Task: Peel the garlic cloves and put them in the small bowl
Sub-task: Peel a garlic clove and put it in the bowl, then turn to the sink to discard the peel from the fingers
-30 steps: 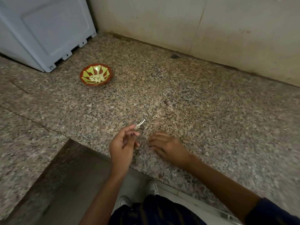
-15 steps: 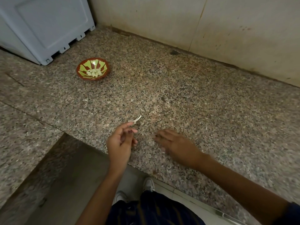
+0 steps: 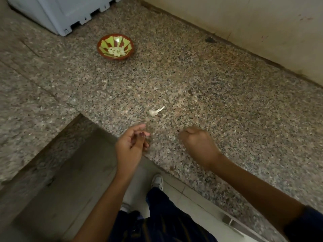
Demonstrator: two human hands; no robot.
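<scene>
With peeled garlic cloves (image 3: 116,51) heaped in the small bowl (image 3: 103,43) and a papery garlic skin (image 3: 156,111) nearer than it on the granite counter (image 3: 227,105), the loosely uncurled, empty left hand (image 3: 130,147) and fisted right hand (image 3: 199,145), contents hidden, could brush that light skin off the edge

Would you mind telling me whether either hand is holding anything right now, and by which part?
The left hand holds nothing visible. The right hand is curled into a fist; any contents are hidden.
</scene>
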